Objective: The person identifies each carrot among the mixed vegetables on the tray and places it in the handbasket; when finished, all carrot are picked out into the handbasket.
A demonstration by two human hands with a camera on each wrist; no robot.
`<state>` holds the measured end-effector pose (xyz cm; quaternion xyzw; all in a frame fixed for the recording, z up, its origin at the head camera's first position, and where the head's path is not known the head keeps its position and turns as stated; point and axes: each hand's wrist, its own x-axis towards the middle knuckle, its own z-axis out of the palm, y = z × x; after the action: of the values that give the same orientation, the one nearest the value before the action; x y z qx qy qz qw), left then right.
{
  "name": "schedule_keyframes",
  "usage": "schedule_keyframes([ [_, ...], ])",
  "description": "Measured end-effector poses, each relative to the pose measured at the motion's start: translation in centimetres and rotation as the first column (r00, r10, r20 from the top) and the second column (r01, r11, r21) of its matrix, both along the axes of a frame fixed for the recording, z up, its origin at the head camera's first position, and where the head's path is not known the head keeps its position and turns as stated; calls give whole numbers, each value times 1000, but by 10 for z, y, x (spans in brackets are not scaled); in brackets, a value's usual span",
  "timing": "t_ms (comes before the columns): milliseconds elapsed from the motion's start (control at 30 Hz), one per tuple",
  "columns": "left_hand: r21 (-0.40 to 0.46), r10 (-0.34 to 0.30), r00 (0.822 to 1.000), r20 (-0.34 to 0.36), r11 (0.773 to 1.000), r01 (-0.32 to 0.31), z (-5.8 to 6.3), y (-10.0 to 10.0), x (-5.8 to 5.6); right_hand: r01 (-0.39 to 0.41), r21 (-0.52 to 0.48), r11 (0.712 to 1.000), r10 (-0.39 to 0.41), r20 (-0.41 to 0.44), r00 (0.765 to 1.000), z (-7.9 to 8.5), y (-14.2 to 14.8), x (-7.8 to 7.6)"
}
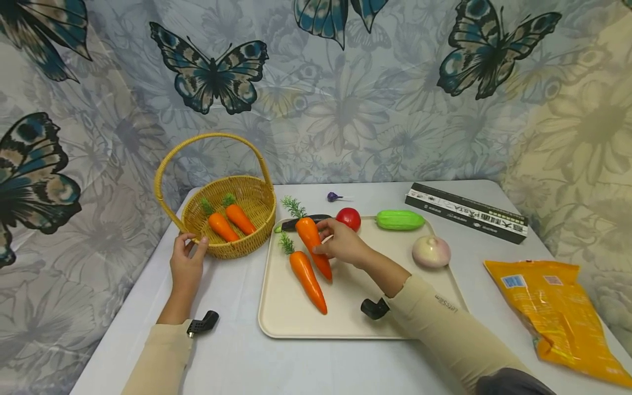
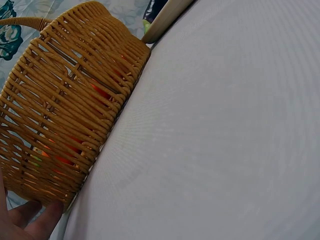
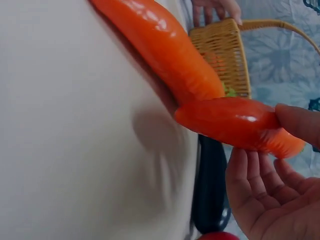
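My right hand (image 1: 345,241) pinches an orange carrot (image 1: 310,237) with a green leafy top between thumb and fingers. In the right wrist view this carrot (image 3: 235,120) is held above the tray, and a shadow falls below. A second carrot (image 1: 307,280) lies on the beige tray (image 1: 355,326), left of my right hand. At the left, my left hand (image 1: 187,266) holds the near left rim of a yellow wicker basket (image 1: 237,251). Inside it lie two more carrots (image 1: 223,226). The left wrist view shows fingertips (image 2: 47,217) against the woven side.
A dark eggplant (image 1: 291,225), a red tomato (image 1: 348,218), a green cucumber-like vegetable (image 1: 400,220) and an onion (image 1: 432,252) are on the tray. A purple lollipop (image 1: 333,196) lies behind it. At the right are a black pasta box (image 1: 466,213) and an orange bag (image 1: 553,312).
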<state>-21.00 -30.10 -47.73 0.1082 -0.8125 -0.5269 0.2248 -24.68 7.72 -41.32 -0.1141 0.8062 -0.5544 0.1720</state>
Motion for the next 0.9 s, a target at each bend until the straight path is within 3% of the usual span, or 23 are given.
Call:
schedule_keyframes([
  [900, 4, -5, 1000, -2, 1000, 5, -1, -1, -1, -80, 104, 991, 88, -74, 993, 30, -55, -48],
])
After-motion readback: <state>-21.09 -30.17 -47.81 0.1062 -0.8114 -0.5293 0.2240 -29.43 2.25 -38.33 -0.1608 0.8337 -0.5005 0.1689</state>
